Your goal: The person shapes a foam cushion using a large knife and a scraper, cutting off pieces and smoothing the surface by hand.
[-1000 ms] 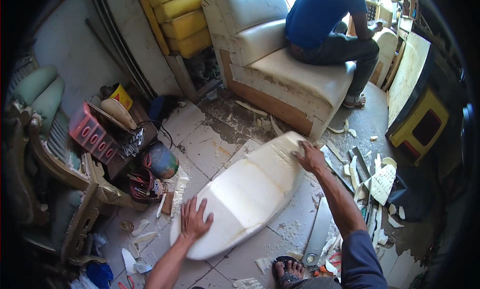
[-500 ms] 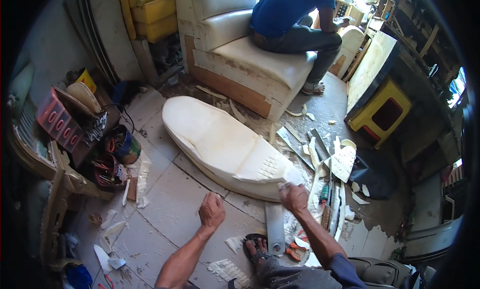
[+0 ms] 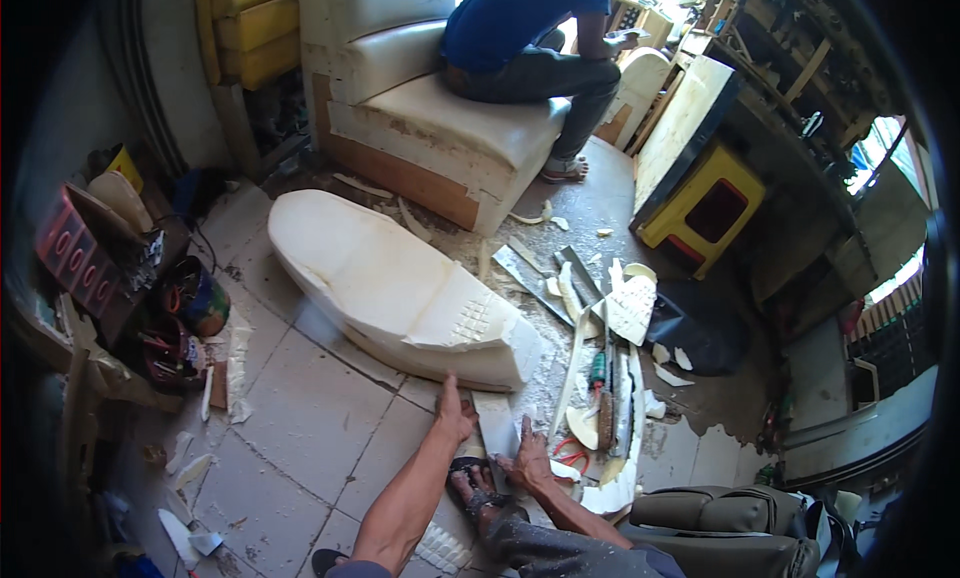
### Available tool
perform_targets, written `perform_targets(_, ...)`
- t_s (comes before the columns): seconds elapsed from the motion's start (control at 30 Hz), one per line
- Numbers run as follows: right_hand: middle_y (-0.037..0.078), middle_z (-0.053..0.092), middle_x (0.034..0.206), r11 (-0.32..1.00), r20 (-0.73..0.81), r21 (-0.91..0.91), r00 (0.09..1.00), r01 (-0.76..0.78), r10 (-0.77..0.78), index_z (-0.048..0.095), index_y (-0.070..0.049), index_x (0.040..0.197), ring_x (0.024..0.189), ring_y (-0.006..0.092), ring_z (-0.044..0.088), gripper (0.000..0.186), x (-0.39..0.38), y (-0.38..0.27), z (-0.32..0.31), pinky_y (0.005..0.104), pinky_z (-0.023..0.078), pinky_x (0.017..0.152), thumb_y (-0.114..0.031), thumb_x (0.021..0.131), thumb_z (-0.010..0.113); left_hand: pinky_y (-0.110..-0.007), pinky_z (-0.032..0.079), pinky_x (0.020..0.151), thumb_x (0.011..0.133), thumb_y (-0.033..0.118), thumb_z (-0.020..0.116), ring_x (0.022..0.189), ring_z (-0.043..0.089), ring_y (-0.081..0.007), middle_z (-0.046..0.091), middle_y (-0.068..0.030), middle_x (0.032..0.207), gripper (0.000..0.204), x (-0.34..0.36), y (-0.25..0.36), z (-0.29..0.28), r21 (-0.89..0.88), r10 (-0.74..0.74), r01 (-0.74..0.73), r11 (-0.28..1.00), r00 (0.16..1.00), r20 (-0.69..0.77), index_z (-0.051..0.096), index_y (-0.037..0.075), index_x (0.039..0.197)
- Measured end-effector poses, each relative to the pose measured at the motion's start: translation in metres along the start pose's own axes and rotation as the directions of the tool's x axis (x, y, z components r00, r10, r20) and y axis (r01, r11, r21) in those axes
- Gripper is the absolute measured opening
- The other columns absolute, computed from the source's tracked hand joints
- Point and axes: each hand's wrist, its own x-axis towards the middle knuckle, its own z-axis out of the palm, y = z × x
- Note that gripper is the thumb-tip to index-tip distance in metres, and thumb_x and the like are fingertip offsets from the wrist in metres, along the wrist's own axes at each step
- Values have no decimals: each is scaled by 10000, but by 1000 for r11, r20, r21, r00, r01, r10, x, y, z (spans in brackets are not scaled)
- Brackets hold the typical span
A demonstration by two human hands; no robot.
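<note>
A long, off-white foam seat (image 3: 400, 278) lies on the tiled floor, rounded at its far left end and scored with cuts near its right end. Below that right end sits a flat grey metal strip (image 3: 496, 418). My left hand (image 3: 455, 415) is beside the strip, fingers stretched toward the seat's lower edge; I cannot tell whether they touch it. With its fingers apart, my right hand (image 3: 529, 462) reaches to the strip's right side near my sandalled foot (image 3: 474, 481). Neither hand visibly holds anything.
Foam offcuts (image 3: 630, 308), metal bars and a green-handled tool (image 3: 598, 370) litter the right side. Tool containers (image 3: 195, 296) stand at left. A person (image 3: 530, 48) sits on a white padded bench (image 3: 450, 128) behind the seat. Grey cushions (image 3: 720, 528) lie at lower right.
My right hand has come down from the seat's right end to the metal strip. My left hand has moved right, closer to the strip, and its fingers have opened. The view has shifted right.
</note>
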Motion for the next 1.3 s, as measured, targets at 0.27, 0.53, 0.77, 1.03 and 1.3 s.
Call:
perform_targets(0.27, 283, 718, 1081, 969, 45, 170, 984, -179, 174, 510, 13, 1427, 1004, 420, 709, 828, 8, 50, -16, 478, 552, 874, -451, 815, 820, -532, 391, 1112, 800, 839, 640, 1353, 463, -315, 472, -103, 1513, 982, 10, 10, 13, -288, 296, -222, 931, 922, 248, 422, 231, 1540)
perform_targets(0.53, 270, 715, 1130, 935, 183, 314, 977, -167, 113, 599, 36, 1306, 1067, 426, 700, 703, -19, 57, -31, 476, 549, 895, -489, 862, 743, -564, 355, 1130, 882, 779, 604, 1424, 380, -324, 359, -68, 1615, 948, -72, 96, -1, -35, 372, -371, 928, 924, 82, 331, 218, 1596)
perform_targets(0.77, 145, 732, 1046, 622, 152, 764, 985, -171, 84, 660, 29, 1242, 945, 209, 685, 445, 3, 66, -15, 348, 555, 795, -255, 916, 762, -473, 442, 1135, 1020, 537, 609, 1362, 501, -262, 518, -68, 1504, 680, -106, 167, 5, -238, 593, -544, 805, 749, 296, 470, 98, 1521)
perform_targets(1.03, 245, 662, 1055, 885, -752, -279, 658, -373, 40, 648, -13, 1279, 1046, 448, 626, 533, 19, 159, -80, 519, 486, 980, -383, 899, 704, -482, 375, 1187, 1048, 513, 561, 1395, 481, -285, 480, -102, 1563, 686, -100, 190, -126, -80, 556, -562, 823, 769, 315, 437, 56, 1545)
perform_targets(1.3, 271, 700, 919, 893, -312, -36, 854, -448, 416, 641, 75, 1147, 899, 461, 689, 534, 22, 206, -82, 479, 538, 864, -360, 846, 710, -443, 416, 1153, 1034, 254, 575, 1317, 548, -361, 561, -233, 1448, 489, -93, 171, -207, 812, 954, -516, 275, 251, -164, 529, -14, 1442)
